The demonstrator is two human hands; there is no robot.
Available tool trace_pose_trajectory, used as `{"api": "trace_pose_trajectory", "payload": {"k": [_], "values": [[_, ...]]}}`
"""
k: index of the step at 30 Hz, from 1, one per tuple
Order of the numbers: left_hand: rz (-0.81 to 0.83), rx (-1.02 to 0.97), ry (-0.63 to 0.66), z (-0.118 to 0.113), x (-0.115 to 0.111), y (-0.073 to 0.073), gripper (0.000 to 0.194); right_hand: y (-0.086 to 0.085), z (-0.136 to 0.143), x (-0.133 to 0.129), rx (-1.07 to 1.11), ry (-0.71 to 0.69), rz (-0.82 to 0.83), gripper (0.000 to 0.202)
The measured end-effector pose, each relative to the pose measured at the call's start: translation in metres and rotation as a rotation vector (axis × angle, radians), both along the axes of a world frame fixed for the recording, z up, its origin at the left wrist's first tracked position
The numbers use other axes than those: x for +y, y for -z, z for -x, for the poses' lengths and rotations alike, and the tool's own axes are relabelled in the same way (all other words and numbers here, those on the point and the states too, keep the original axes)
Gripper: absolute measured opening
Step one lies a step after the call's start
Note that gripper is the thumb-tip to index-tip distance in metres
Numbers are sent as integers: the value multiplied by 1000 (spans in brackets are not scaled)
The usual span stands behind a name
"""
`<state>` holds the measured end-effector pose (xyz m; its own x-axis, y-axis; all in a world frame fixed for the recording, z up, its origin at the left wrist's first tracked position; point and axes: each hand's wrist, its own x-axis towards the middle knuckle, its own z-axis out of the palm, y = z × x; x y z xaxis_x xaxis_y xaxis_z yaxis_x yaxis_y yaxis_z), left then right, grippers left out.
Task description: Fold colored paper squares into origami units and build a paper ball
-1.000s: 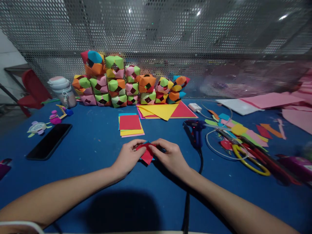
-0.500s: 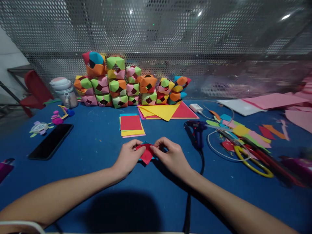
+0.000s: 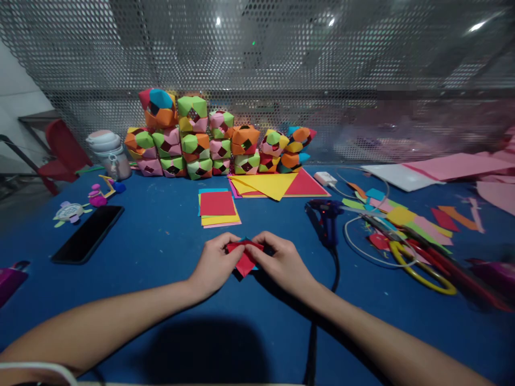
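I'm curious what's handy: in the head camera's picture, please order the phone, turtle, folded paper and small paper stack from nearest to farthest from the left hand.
1. Folded paper, held by the left hand and right hand.
2. Small paper stack, straight ahead.
3. Phone, off to the left.
4. Turtle, just left of the phone.

red-and-blue folded paper [image 3: 245, 264], blue tabletop [image 3: 277, 214], multicoloured paper balls [image 3: 220, 146], dotted grey panel [image 3: 257, 64], yellow scissor handle [image 3: 447, 291]

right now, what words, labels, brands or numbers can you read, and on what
None readable.
Turtle: shell marks, too small to tell if letters.
Phone: dark screen, no text.
Glue gun, bottle: no legible label.
Folded red paper: no writing visible.
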<state>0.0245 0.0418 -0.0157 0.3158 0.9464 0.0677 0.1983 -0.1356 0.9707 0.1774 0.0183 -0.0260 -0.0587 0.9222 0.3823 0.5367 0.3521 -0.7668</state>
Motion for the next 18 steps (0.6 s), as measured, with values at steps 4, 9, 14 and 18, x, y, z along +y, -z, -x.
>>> {"api": "trace_pose_trajectory", "payload": {"k": [4, 9, 14, 18], "values": [[112, -98, 40, -1, 1, 1, 12, 0, -1, 0, 18, 10, -1, 19], [181, -170, 107, -1, -1, -5, 21, 0, -4, 2, 15, 32, -1, 20], [177, -126, 92, -1, -1, -5, 17, 0, -6, 4, 30, 68, -5, 20], [190, -87, 61, -1, 1, 1, 18, 0, -5, 4, 26, 66, -23, 20]]}}
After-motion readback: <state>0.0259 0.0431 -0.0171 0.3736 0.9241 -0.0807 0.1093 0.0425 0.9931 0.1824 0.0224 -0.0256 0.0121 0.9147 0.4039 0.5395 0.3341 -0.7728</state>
